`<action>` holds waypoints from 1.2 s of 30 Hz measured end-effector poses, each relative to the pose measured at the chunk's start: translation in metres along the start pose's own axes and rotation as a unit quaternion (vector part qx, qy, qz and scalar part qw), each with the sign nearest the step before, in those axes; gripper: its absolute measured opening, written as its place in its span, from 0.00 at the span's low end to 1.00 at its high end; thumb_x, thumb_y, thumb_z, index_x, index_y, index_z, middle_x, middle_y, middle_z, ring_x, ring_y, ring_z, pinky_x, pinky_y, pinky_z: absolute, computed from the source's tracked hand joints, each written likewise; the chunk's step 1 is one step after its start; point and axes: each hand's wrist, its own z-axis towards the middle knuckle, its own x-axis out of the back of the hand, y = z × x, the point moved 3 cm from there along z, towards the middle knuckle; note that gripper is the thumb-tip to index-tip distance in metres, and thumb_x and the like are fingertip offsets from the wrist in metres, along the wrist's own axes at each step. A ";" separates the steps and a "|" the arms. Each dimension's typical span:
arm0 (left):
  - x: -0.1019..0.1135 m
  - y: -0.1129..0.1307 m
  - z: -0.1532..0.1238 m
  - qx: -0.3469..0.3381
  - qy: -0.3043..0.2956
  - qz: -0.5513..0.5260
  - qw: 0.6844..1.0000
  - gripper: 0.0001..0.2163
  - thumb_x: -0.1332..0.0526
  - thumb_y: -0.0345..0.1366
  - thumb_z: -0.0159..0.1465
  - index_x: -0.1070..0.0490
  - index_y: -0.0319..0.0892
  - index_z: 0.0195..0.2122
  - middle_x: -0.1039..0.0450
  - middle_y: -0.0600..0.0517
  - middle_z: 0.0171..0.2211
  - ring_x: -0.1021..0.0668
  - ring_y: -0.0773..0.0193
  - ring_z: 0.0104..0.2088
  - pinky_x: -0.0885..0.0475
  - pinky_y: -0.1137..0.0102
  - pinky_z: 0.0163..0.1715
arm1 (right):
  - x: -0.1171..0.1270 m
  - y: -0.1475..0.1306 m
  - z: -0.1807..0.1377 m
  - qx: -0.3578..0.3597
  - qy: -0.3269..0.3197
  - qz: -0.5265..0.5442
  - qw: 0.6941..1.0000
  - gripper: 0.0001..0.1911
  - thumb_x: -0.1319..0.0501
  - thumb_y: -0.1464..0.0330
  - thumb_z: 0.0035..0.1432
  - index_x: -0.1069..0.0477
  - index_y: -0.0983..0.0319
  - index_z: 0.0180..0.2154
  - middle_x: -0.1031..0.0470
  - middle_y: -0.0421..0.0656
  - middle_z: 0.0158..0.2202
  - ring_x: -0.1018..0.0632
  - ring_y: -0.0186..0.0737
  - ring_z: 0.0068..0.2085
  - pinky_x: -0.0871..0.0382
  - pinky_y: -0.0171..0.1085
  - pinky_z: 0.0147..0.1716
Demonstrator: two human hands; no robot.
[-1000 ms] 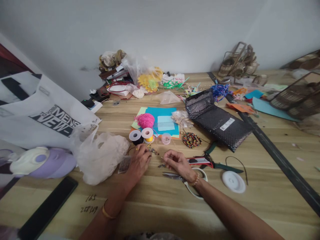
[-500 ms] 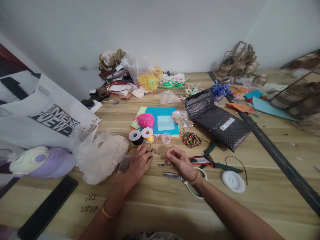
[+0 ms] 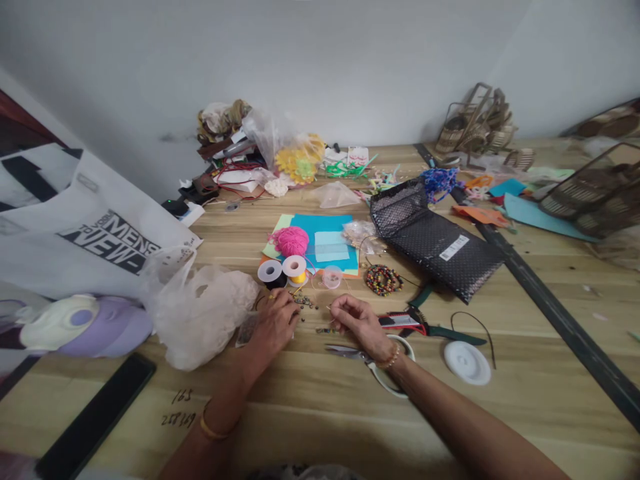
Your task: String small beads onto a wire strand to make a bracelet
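My right hand [image 3: 357,320] is pinched shut on a thin beading string, its tip showing at the fingers. Small dark beads [image 3: 326,331] lie in a row just below, apparently on that string. My left hand [image 3: 277,320] rests palm down on the table with its fingers loosely bent and apart, touching the edge of a scatter of loose beads [image 3: 306,302]. One dark bead sits by its thumb. Under that hand's outer side is a small clear bag [image 3: 244,331], partly hidden. White-handled scissors [image 3: 345,350] lie under my right wrist.
Black [image 3: 271,272] and yellow thread spools [image 3: 295,268], pink yarn [image 3: 291,241] and a small clear spool [image 3: 332,277] stand beyond my hands. A bead bracelet coil [image 3: 383,280], a box cutter [image 3: 400,321], green-handled pliers [image 3: 456,335] and a white spool [image 3: 467,363] lie rightward. A plastic bag [image 3: 200,313] is leftward.
My left hand has drawn back slightly to the left, baring more of the loose beads and a single bead near the thumb. My right hand keeps its place.
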 end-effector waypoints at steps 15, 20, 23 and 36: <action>0.005 0.003 0.001 0.026 0.098 -0.155 0.983 0.05 0.39 0.31 0.60 0.25 0.43 0.29 0.24 0.49 0.32 0.26 0.57 0.40 0.31 0.61 0.44 | -0.001 -0.001 0.000 0.008 -0.014 -0.007 1.000 0.19 0.33 0.53 0.49 0.31 0.62 0.28 0.31 0.36 0.18 0.33 0.29 0.19 0.37 0.30 0.19; -0.003 0.006 0.000 0.176 0.038 -0.401 0.898 0.06 0.35 0.37 0.55 0.23 0.41 0.30 0.21 0.50 0.29 0.23 0.62 0.31 0.29 0.68 0.34 | -0.002 -0.001 -0.001 0.012 -0.029 -0.027 0.999 0.20 0.34 0.51 0.50 0.31 0.62 0.28 0.31 0.36 0.18 0.34 0.29 0.19 0.37 0.29 0.19; -0.012 0.009 -0.001 0.222 -0.010 -0.488 0.844 0.08 0.33 0.39 0.51 0.23 0.40 0.29 0.21 0.51 0.27 0.23 0.64 0.28 0.29 0.70 0.31 | -0.003 -0.003 -0.003 0.017 -0.042 -0.040 0.998 0.20 0.35 0.51 0.51 0.32 0.63 0.28 0.32 0.36 0.19 0.35 0.28 0.19 0.38 0.29 0.20; -0.016 0.014 0.000 0.237 -0.037 -0.534 0.811 0.09 0.30 0.39 0.48 0.22 0.40 0.28 0.21 0.51 0.26 0.23 0.64 0.28 0.29 0.70 0.33 | -0.006 -0.003 -0.005 0.018 -0.085 -0.052 0.995 0.21 0.35 0.51 0.51 0.32 0.63 0.28 0.36 0.35 0.20 0.37 0.28 0.20 0.44 0.30 0.20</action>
